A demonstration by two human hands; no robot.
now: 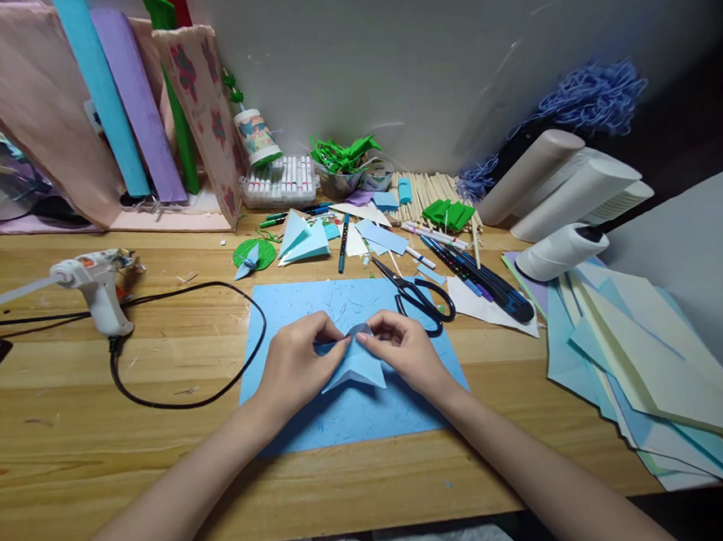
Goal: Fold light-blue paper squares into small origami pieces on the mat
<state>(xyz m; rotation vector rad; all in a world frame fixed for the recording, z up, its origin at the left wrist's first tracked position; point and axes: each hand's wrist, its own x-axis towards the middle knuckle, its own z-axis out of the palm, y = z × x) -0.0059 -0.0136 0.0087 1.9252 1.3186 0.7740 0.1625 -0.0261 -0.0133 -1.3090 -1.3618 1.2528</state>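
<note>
A folded piece of light blue paper [356,367] is held up over a blue sheet [346,422] lying on the table. My left hand [297,360] pinches its upper left side between thumb and fingers. On the upper right, my right hand [406,351] grips the same paper with thumb and bent fingers. The thumbs nearly meet at the top, where a curled edge stands up. The lower edge spreads into two points with a notch between them. Black-handled scissors [421,295] lie just beyond my right hand, partly on the blue sheet.
A white glue gun [102,294] with a looping black cord stands left. Behind the sheet lie paper scraps, pens, a folded paper piece [304,240] and a green disc [262,254]. Stacked coloured paper [666,358] covers the right side. A marker box [279,182] sits against the wall.
</note>
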